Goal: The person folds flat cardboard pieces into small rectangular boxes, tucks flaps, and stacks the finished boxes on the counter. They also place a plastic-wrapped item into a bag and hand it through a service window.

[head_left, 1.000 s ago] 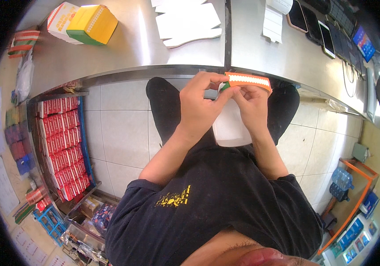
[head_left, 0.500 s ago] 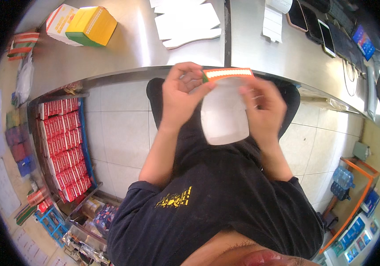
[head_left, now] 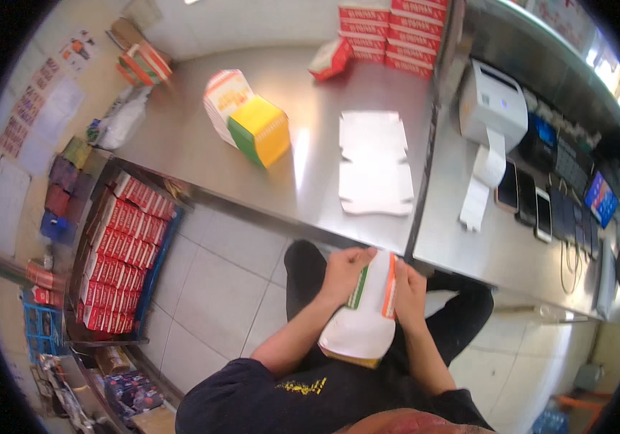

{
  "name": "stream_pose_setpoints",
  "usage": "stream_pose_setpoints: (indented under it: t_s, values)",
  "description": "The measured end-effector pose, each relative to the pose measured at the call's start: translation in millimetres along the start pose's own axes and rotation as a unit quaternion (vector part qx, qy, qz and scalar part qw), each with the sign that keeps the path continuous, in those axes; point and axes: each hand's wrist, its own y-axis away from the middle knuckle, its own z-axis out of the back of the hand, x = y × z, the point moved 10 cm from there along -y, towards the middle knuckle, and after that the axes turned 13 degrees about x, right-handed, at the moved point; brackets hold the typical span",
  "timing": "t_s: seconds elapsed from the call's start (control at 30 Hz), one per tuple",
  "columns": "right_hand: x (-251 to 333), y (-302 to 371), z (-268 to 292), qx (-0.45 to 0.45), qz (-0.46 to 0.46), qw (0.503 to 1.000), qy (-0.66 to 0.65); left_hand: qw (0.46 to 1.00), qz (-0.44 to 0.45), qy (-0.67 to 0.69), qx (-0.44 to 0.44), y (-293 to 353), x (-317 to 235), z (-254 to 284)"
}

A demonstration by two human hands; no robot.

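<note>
A partly folded cardboard food box (head_left: 358, 335) is held over my lap, below the front edge of the steel table. Its white inside faces up, with a green side panel on the left and an orange one on the right. My left hand (head_left: 344, 276) pinches its far left corner, fingers closed. My right hand (head_left: 409, 293) grips the orange side, with the thumb near the far edge. White flat box blanks (head_left: 375, 165) lie on the table just beyond my hands. Further left stands a yellow and green folded box (head_left: 263, 129), against a stack of white printed cartons (head_left: 227, 98).
Red boxes are stacked (head_left: 415, 36) at the back, beside a loose red carton (head_left: 331, 59). On the right counter are a label printer (head_left: 494, 105) with a paper strip and several phones (head_left: 543, 213). A crate of red packs (head_left: 122, 253) stands at the left.
My view has swung, showing more of the table's back. The box has turned in my hands: the orange panel now runs along its right side and the green one along the left.
</note>
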Motion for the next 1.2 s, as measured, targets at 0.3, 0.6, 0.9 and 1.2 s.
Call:
stream_pose_setpoints:
  t_s: [0.3,0.6,0.9,1.2]
  values:
    - [51,-4,7,-0.015,0.071,0.996,-0.055,0.967,0.076,0.081,0.227,22,49,-37]
    - [29,19,-22,0.192,0.043,0.975,0.107,0.986,-0.014,0.068,0.155,13,-10,0]
    - [144,23,-46,0.004,0.244,0.866,0.436,0.937,-0.226,-0.234,0.129,32,-112,-14]
    - [120,-35,-101,0.301,0.146,0.941,0.048,0.916,-0.131,0.358,0.128,12,-88,80]
